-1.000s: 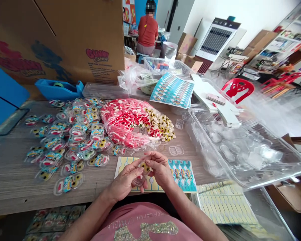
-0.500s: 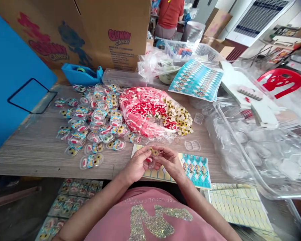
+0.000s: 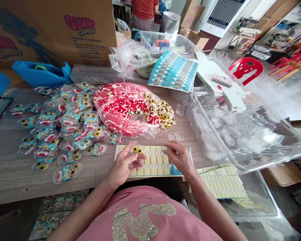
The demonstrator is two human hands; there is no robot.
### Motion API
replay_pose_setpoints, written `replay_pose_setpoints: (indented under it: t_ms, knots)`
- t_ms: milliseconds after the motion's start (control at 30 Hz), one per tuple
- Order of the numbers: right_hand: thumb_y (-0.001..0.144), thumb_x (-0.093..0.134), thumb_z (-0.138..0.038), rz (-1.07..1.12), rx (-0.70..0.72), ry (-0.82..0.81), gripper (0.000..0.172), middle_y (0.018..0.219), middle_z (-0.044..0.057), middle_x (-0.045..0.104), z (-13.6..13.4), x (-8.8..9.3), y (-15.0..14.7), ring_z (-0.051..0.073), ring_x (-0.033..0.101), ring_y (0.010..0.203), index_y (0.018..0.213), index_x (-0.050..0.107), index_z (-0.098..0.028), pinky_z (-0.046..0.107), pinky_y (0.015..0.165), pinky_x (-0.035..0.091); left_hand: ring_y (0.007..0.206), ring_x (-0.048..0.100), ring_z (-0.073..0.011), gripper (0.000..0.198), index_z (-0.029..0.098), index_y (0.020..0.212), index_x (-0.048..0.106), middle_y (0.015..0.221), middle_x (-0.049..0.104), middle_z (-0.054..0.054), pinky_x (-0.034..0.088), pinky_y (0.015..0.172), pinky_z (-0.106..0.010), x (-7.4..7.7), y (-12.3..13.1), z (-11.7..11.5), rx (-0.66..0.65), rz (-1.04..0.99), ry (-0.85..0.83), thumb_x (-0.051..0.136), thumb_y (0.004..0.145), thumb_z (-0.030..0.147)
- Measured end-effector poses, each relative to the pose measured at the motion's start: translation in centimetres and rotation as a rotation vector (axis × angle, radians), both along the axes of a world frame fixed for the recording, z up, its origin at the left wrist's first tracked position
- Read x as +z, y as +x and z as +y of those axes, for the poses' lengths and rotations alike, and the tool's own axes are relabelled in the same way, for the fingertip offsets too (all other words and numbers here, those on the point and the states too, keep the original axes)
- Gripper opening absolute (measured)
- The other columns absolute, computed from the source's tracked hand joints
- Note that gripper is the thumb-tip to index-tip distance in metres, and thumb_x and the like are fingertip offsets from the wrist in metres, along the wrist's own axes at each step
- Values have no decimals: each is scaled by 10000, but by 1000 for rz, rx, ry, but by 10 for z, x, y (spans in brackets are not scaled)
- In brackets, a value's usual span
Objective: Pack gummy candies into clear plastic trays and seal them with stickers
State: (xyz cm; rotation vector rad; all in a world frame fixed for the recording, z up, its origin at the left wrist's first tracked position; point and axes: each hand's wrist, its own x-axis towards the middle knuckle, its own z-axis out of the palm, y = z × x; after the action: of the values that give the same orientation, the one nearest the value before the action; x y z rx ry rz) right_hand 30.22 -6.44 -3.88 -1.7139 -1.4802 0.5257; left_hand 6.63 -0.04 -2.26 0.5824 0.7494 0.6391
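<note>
My left hand [image 3: 125, 164] is closed around a small clear plastic candy pack [image 3: 137, 150]; two yellow eye gummies show in its upper part, and my fingers cover the rest. Under both hands lies a sticker sheet [image 3: 153, 160], mostly bare yellow backing with a few blue labels at its right end. My right hand [image 3: 179, 157] is over that end, thumb and fingertips pinched together at the sheet; whatever they pinch is too small to make out. An empty clear container [image 3: 176, 136] sits just beyond the sheet.
Labelled candy packs [image 3: 70, 124] are heaped at left. An open bag of red and white gummies [image 3: 115, 117] is in the middle, eye gummies [image 3: 163, 112] at its right. Blue label sheets [image 3: 173, 72], a clear tub [image 3: 230, 160] of empty containers and a blue tape dispenser [image 3: 42, 75] surround it.
Both hands were together on the pack; now my right hand has let go and moved right to the sticker sheet. My left hand keeps the pack. The view has turned right.
</note>
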Motion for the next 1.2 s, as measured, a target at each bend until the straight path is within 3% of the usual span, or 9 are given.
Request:
replay_pose_setpoints:
  t_ms: [133, 300, 433, 633, 733, 967, 1200]
  knots:
    - [825, 649, -208, -296, -16, -116, 206, 972, 67, 660, -9, -12, 41, 179, 621, 772, 995, 764, -222, 316, 722, 508, 638, 675, -177, 849, 113, 1515, 271, 845, 750, -112, 499, 599, -287, 3, 26, 1, -62, 2, 6, 703, 793, 228]
    - [914, 551, -189, -366, 29, -43, 212, 922, 64, 640, -9, -22, 35, 167, 634, 801, 940, 760, -219, 275, 723, 502, 705, 718, -207, 830, 123, 1517, 280, 816, 744, -81, 559, 722, -369, -1, 74, 0, -113, -39, 13, 686, 801, 225]
    - [960, 508, -214, -385, 13, 57, 232, 934, 71, 637, -13, -28, 29, 165, 631, 812, 925, 737, -206, 264, 723, 500, 774, 724, -195, 820, 137, 1530, 269, 799, 729, -46, 566, 801, -381, -12, 96, -1, -36, -17, 3, 672, 820, 213]
    - [949, 506, -194, -371, 7, 72, 201, 932, 74, 639, -16, -30, 30, 178, 627, 831, 848, 680, -190, 283, 747, 497, 829, 729, -210, 799, 137, 1517, 289, 814, 730, -52, 570, 835, -416, -24, 98, -3, 32, -9, 53, 679, 829, 245]
    - [921, 544, -198, -311, -28, 52, 125, 943, 62, 646, -15, -33, 32, 186, 633, 850, 948, 665, -199, 292, 766, 505, 823, 733, -207, 779, 143, 1508, 296, 809, 733, -47, 566, 849, -419, -24, 97, -4, 36, 5, 57, 676, 836, 253]
    - [909, 563, -260, -400, -130, 28, 313, 1070, 109, 594, -18, -35, 30, 219, 618, 901, 1207, 629, -190, 330, 754, 525, 816, 737, -201, 755, 152, 1500, 285, 820, 738, -53, 570, 840, -390, -21, 100, -4, 37, 48, 56, 657, 852, 255]
    - [911, 497, -204, -502, -92, -20, 190, 988, 95, 624, -20, -24, 19, 211, 616, 861, 981, 673, -190, 318, 734, 522, 804, 733, -190, 759, 139, 1494, 292, 816, 730, -45, 575, 844, -376, -21, 100, -6, 44, 61, 85, 660, 840, 256]
